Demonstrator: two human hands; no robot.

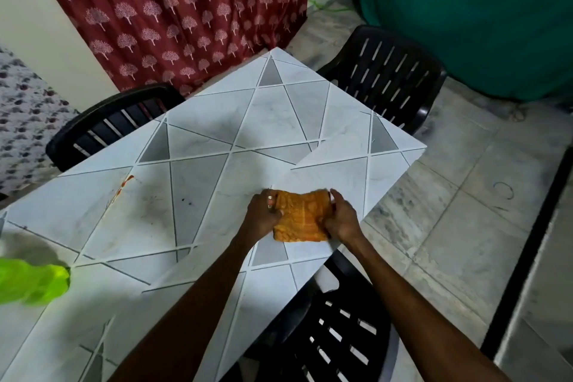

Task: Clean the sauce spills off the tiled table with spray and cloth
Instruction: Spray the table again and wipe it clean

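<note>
– Orange cloth (pixel 300 217), bunched, just below the middle of the head view, at about 6 o'clock. It lies on the tiled table (pixel 217 121) near the edge towards the person.

– Who has it?

– Both hands. The left hand (pixel 262 215) grips its 9 o'clock side and the right hand (pixel 342 220) its 3 o'clock side. The fingers of each curl over the far edge and are clamped on the fabric.

– How will it handle?

– I'd judge it light, soft and limp. It will fold or crumple wherever it is pressed and won't keep a flat shape unaided. It isn't fragile, and dry fabric shouldn't slip. Holding opposite edges suits folding. For scrubbing, a palm flat on top of a folded pad would probably serve better.

– And the mess?

– A reddish-orange sauce streak (pixel 122 187) out at 9 o'clock, well apart from the cloth and not yet wiped. There are a few faint dark specks between them.

– The spray?

– I can't tell. A blurred bright green thing (pixel 34 281) sits at 8 o'clock on the table's near-left part, too smeared to name.

– Anything else?

– Black plastic chairs (pixel 384 77) at 10, 1 and 5 o'clock, and a maroon curtain (pixel 173 9) at 11.
</note>
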